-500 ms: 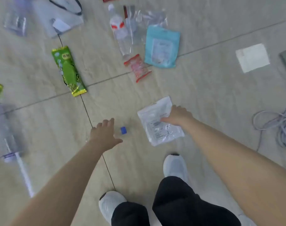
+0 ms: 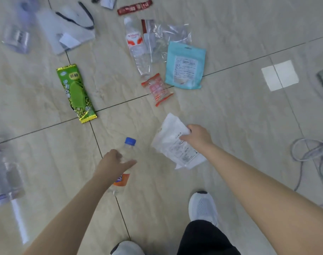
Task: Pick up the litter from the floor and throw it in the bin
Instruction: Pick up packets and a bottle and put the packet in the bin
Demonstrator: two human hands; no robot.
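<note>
- Left hand (image 2: 113, 163), lower centre: fingers wrapped round a clear bottle (image 2: 124, 163), blue cap pointing up-frame, orange label below the palm. Looks lifted off the floor, can't be certain.
- Right hand (image 2: 197, 137), right of centre: fingers pinched shut on the edge of a white pouch (image 2: 175, 144); pouch hangs crumpled, seemingly clear of the tiles.
- Both hands full, so the step is pickup done, carry to bin next, by my read.
- Bin not in frame; next move calls for standing, turning to find it, keeping both grips. Bottle is slick and light, pouch is floppy, either could slip.
- Litter left on the floor: green wrapper (image 2: 76, 92) left of centre, red packet (image 2: 158, 89) and teal pouch (image 2: 185, 65) upper centre, crushed bottle (image 2: 137, 46) and clear bag (image 2: 168, 41) above them, red strip (image 2: 135, 7) at top edge.
- Blurred clear plastic at left edge, can't identify.
- Cable coil (image 2: 315, 155) far right, probably not litter.
- More trips needed.
</note>
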